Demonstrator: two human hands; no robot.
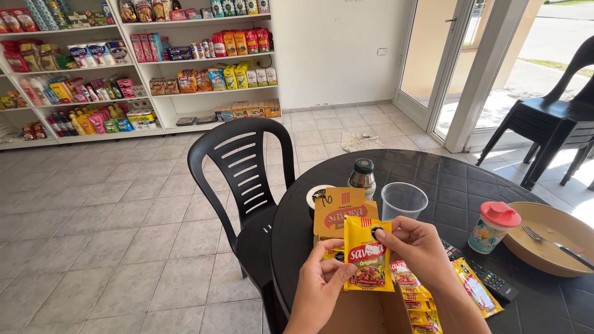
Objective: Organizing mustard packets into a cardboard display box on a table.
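Both my hands hold one small yellow sauce sachet (367,255) upright over an open cardboard box (357,314) at the near edge of the round black table (445,179). My left hand (322,281) grips its lower left side with the thumb on the front. My right hand (417,246) pinches its top right corner. Behind the sachet stands the box's orange-yellow flap (337,209). More yellow sachets (416,291) lie under my right wrist.
On the table are a clear plastic cup (402,200), a dark-capped jar (362,177), a small white tub (318,196), a red-lidded cup (492,226), a tan bowl with a fork (550,235) and a remote control (492,278). A black plastic chair (244,179) stands left of it; stocked shelves (142,62) line the back wall.
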